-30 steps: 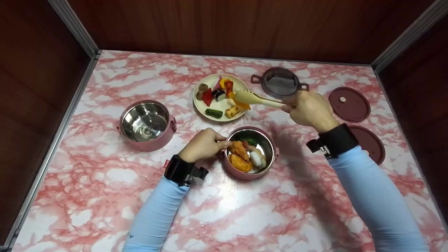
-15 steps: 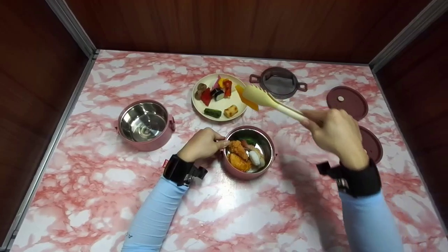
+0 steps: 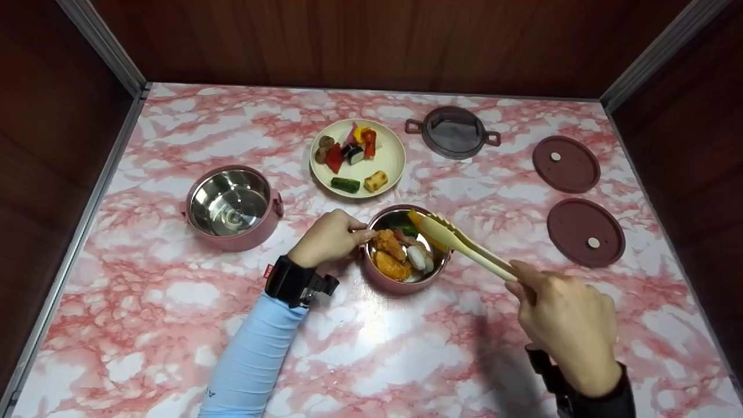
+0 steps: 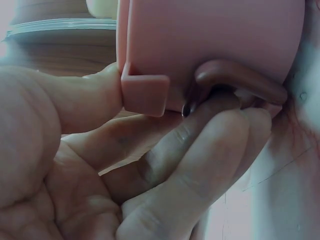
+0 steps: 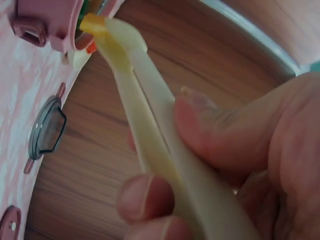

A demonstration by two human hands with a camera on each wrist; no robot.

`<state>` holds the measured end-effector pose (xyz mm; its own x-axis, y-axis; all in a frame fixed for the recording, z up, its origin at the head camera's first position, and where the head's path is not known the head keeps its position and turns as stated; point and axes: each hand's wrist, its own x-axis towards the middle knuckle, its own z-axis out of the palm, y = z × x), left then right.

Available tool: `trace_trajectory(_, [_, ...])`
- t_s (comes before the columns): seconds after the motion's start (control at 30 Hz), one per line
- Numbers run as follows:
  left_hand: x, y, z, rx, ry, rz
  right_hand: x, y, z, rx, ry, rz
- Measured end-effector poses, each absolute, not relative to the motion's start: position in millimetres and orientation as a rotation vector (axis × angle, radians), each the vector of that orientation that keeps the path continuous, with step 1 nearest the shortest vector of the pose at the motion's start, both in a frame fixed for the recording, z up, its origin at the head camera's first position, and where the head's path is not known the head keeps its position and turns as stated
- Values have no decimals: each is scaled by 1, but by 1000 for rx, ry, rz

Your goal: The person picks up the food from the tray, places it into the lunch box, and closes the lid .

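My right hand (image 3: 572, 325) grips cream food tongs (image 3: 479, 255), squeezed together between thumb and fingers in the right wrist view. Their tips pinch an orange piece of food (image 5: 92, 24) at the right rim of a pink steel-lined lunch pot (image 3: 400, 284). Inside that pot lie fried chicken (image 3: 388, 245), a yellow-orange piece (image 3: 390, 267), a pale white piece (image 3: 417, 258) and some green food. My left hand (image 3: 328, 237) holds the pot's left side. In the left wrist view its thumb touches the rim tab and its fingers curl at the brown side handle (image 4: 240, 80).
A second pink pot (image 3: 235, 212) stands at left with a bare steel inside. Behind, a cream plate (image 3: 392, 168) carries several vegetable pieces. A clear-topped lid with two handles (image 3: 454, 132) and two maroon lids (image 3: 566, 165) lie toward the right. Wooden walls enclose the table.
The right hand has moved the tongs and orange piece from the plate, toward the near side, to the pot's right rim. The left hand keeps its hold on the pot.
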<state>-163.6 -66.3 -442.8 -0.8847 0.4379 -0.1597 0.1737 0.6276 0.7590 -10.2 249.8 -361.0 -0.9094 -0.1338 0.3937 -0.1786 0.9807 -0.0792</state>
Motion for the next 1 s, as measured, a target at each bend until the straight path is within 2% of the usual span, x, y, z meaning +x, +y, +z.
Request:
trace_trajectory(0.47, [-163, -67, -443, 482, 2505, 1130, 4, 216, -381, 110, -2609, 44])
trace_trajectory(1.0, [-164, -66, -443, 491, 2502, 1142, 6, 215, -365, 110, -2739, 38])
